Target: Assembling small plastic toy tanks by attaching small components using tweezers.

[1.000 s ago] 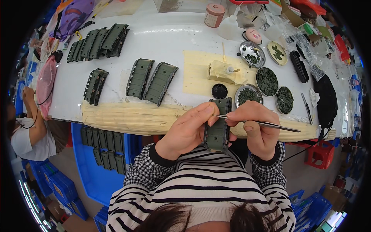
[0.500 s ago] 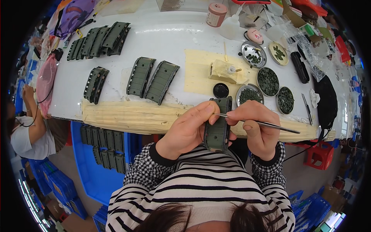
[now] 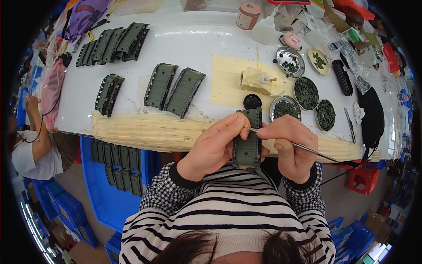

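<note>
The metal tool (image 3: 314, 152) has tilted; the pink canister (image 3: 248, 16) bears print.

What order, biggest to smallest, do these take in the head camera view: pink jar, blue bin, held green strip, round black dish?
Going by visible parts:
1. Blue bin
2. Held green strip
3. Pink jar
4. Round black dish

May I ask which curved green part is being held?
The part in the left hand, crossed by the metal tool; others lie on the table or in the blue bin.
</note>
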Tool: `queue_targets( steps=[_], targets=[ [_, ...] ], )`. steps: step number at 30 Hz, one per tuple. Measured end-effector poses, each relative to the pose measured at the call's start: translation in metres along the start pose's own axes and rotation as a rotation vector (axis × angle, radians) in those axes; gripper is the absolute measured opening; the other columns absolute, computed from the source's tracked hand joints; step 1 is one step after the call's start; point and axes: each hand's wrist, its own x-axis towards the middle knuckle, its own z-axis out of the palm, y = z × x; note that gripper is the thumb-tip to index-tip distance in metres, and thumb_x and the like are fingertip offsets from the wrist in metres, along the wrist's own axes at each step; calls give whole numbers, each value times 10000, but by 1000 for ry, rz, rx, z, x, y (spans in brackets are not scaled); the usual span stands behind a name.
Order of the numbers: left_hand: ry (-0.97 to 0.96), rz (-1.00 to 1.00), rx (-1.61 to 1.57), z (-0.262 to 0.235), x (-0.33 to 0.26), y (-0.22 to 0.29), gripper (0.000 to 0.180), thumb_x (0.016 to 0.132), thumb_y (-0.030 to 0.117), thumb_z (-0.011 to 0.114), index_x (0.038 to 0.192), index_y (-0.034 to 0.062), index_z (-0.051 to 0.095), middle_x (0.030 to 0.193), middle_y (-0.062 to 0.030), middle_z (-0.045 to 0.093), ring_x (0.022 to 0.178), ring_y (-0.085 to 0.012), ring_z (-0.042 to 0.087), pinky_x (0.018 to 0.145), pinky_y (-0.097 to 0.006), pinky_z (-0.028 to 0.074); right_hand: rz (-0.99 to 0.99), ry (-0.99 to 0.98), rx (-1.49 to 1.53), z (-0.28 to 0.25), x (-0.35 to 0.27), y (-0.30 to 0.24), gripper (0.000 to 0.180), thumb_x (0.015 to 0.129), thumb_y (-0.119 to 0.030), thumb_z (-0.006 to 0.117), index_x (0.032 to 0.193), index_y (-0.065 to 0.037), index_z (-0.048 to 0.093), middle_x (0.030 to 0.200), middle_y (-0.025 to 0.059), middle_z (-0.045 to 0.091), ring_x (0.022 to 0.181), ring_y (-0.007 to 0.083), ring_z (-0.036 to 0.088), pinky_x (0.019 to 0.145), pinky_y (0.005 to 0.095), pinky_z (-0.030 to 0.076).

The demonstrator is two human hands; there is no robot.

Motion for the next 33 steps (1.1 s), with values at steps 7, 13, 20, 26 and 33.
queue_targets(
  steps=[7,13,20,26,33],
  targets=[
    [338,290,277,22,-11,24,715,964,78,477,1509,205,33,1357,-228,411,1074,-338,606,916,-468,530,231,283,-56,-4,-2,16,159,934,-77,549,907,11,679,759,75,652,693,154,561,626,271,446],
    [345,271,-25,2,-19,24,583,895,-36,526,1428,82,320,1229,-147,575,1141,-270,584,1026,-513,452,250,155,-238,7,-6,37,129,913,-98,592,906,-14,689,794,68,668,670,181,509,627,290,415],
    [432,271,12,4,-19,22,409,922,27,507,1318,80,424,1216,-182,577,1138,-273,581,946,-441,516,243,108,-301,8,-6,41,131,905,-129,614,914,-25,695,831,66,682,681,196,503,627,297,416],
    [495,290,23,13,-19,24,317,940,78,528,1248,54,462,1190,-203,585,1041,-219,628,838,-353,555,199,126,-291,6,-6,38,135,910,-118,602,904,-20,695,826,63,680,721,194,515,646,295,425],
    [479,294,-210,9,-15,24,307,938,106,524,1233,24,498,1106,-179,629,1050,-228,628,838,-338,561,-67,146,-69,1,-2,7,216,921,-143,546,914,28,678,844,106,678,844,272,614,742,354,479]
  ],
)
